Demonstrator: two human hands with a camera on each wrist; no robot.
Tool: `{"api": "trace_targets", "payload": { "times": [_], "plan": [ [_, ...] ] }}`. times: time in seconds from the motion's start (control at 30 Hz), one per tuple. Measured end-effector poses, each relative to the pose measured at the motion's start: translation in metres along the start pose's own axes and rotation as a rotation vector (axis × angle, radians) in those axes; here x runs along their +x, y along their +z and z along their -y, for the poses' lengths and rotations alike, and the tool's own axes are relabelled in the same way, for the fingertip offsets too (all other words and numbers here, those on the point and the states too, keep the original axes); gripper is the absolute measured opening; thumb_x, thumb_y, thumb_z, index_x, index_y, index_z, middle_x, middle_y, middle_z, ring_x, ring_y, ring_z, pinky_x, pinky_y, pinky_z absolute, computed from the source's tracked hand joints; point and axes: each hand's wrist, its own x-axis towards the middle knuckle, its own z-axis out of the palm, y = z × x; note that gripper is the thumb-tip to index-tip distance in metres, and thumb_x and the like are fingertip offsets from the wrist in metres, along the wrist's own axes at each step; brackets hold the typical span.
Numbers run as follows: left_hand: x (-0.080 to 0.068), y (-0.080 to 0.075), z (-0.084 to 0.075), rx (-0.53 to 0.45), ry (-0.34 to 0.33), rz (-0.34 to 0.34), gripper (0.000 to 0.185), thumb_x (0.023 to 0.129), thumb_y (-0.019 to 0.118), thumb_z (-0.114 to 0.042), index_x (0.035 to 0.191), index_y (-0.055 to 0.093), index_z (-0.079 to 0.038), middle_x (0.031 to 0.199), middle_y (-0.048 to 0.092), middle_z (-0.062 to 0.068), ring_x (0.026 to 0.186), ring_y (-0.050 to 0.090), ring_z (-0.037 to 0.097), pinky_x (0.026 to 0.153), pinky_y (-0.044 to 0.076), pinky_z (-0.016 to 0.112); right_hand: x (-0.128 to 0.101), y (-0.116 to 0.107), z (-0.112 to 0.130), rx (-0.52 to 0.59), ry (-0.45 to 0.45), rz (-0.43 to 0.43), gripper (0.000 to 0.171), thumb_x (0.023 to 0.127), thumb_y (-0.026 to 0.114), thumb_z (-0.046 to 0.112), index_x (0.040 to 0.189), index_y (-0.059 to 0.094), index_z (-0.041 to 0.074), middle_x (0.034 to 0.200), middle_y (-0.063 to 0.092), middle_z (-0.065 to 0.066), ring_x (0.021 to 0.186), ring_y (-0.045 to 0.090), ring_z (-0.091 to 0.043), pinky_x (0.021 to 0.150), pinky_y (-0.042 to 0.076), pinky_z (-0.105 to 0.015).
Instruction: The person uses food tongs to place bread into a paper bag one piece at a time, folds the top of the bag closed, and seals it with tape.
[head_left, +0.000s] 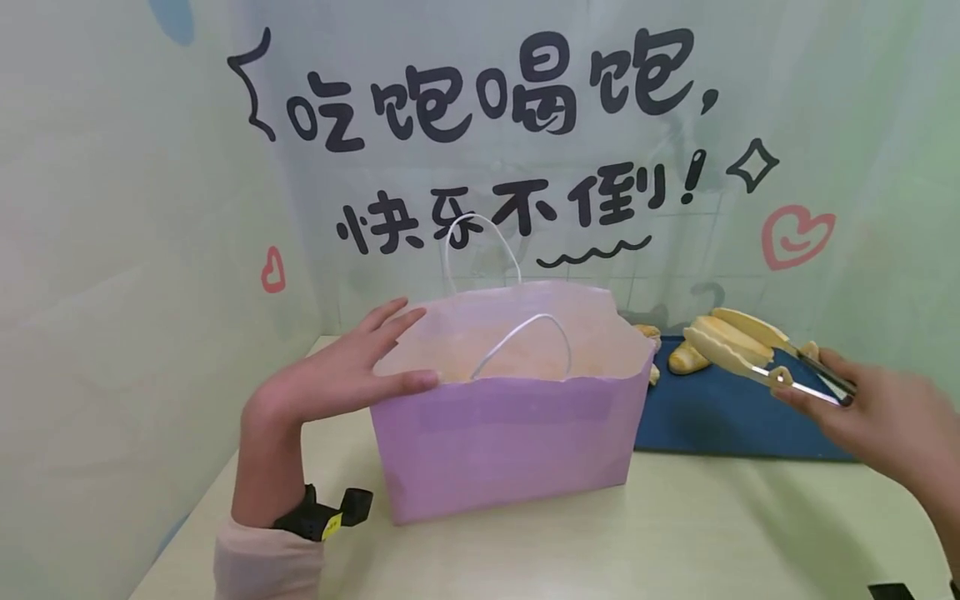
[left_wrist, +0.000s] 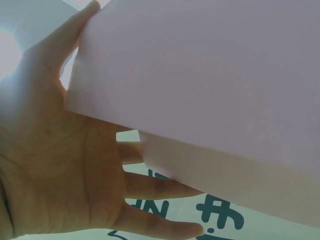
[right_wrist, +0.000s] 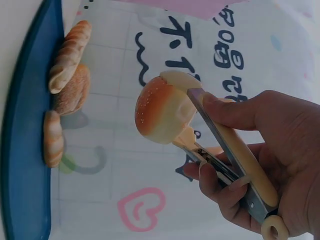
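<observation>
the right hand [head_left: 892,417] squeezes the tongs [head_left: 757,354] around a bun [right_wrist: 157,112], held in the air to the right of the purple bag [head_left: 510,433], whose mouth the flat-fingered left hand [head_left: 337,375] steadies.

Bag [head_left: 510,433] mouth open above; handle [head_left: 525,342] probably partly obstructs.

We see a pale cream table [head_left: 675,533] running back to the printed wall. On it stands a lilac paper bag [head_left: 510,442], upright with its mouth open. Just beside the bag, at its right, lies a dark blue tray [head_left: 720,421] flat on the table, carrying several bread rolls [right_wrist: 67,75].
</observation>
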Motion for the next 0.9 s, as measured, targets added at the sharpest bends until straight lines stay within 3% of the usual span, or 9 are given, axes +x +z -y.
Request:
{"api": "trace_targets", "payload": {
  "times": [0.2, 0.53, 0.7, 0.83, 0.9],
  "plan": [
    [-0.002, -0.001, 0.002, -0.001, 0.002, -0.003, 0.099, 0.095, 0.064, -0.07, 0.171, 0.02, -0.027, 0.177, 0.003, 0.003, 0.159, 0.025, 0.035, 0.121, 0.029, 0.065, 0.01, -0.013, 0.038, 0.059, -0.018, -0.091, 0.085, 0.093, 0.075, 0.058, 0.151, 0.054, -0.001, 0.06, 0.053, 0.005, 0.056, 0.045, -0.018, 0.051, 0.03, -0.035],
    [0.001, -0.001, 0.002, 0.008, -0.004, 0.006, 0.099, 0.093, 0.064, -0.073, 0.171, 0.02, -0.029, 0.177, 0.002, 0.0, 0.162, 0.015, 0.033, 0.121, 0.028, 0.065, 0.021, -0.021, 0.089, 0.185, -0.06, -0.228, 0.076, 0.091, 0.082, 0.049, 0.15, 0.059, 0.007, 0.065, 0.065, -0.001, 0.059, 0.05, -0.014, 0.052, 0.034, -0.034],
    [0.002, -0.001, 0.002, 0.008, -0.002, 0.01, 0.099, 0.093, 0.064, -0.073, 0.171, 0.02, -0.03, 0.177, 0.002, -0.001, 0.162, 0.016, 0.032, 0.121, 0.028, 0.065, 0.024, -0.023, 0.112, 0.282, -0.093, -0.284, 0.072, 0.089, 0.087, 0.04, 0.149, 0.061, 0.009, 0.084, 0.077, -0.016, 0.059, 0.053, -0.002, 0.048, 0.039, -0.027],
    [0.001, -0.001, 0.003, 0.004, -0.003, 0.011, 0.099, 0.093, 0.064, -0.073, 0.171, 0.019, -0.029, 0.177, 0.002, -0.001, 0.162, 0.016, 0.032, 0.121, 0.028, 0.065, 0.025, -0.022, 0.129, 0.364, -0.145, -0.299, 0.07, 0.087, 0.09, 0.034, 0.147, 0.064, 0.01, 0.101, 0.078, -0.022, 0.059, 0.056, 0.005, 0.046, 0.041, -0.02],
    [0.0, -0.001, 0.004, 0.002, -0.001, 0.009, 0.099, 0.093, 0.064, -0.073, 0.171, 0.019, -0.029, 0.177, 0.002, -0.001, 0.161, 0.017, 0.031, 0.121, 0.029, 0.064, 0.025, -0.022, 0.136, 0.38, -0.165, -0.304, 0.069, 0.086, 0.091, 0.032, 0.146, 0.065, 0.011, 0.101, 0.078, -0.021, 0.059, 0.057, 0.005, 0.046, 0.04, -0.019]
  ]
}}
